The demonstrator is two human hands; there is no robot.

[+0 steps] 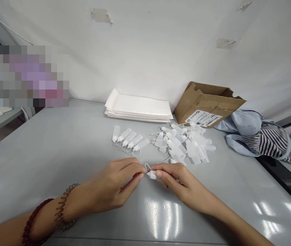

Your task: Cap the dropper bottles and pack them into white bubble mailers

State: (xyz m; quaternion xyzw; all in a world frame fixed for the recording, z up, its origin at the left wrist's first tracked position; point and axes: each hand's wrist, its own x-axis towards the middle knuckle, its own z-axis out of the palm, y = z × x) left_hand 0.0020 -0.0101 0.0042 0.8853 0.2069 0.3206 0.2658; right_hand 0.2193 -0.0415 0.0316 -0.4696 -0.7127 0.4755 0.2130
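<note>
My right hand [179,182] grips a small white squeeze bottle [152,175] by its body, low over the grey table [58,153]. My left hand [121,181] pinches the bottle's thin cap tether at its tip, fingers pressed together. Just beyond my hands lies a neat row of several small white bottles [130,139]. To their right sits a loose heap of the same translucent bottles and caps [186,143].
A stack of white padded envelopes [139,109] lies at the back by the wall. A tipped cardboard box [206,104] with a label stands right of it. A blue and striped cloth bag [260,136] rests at the table's right edge.
</note>
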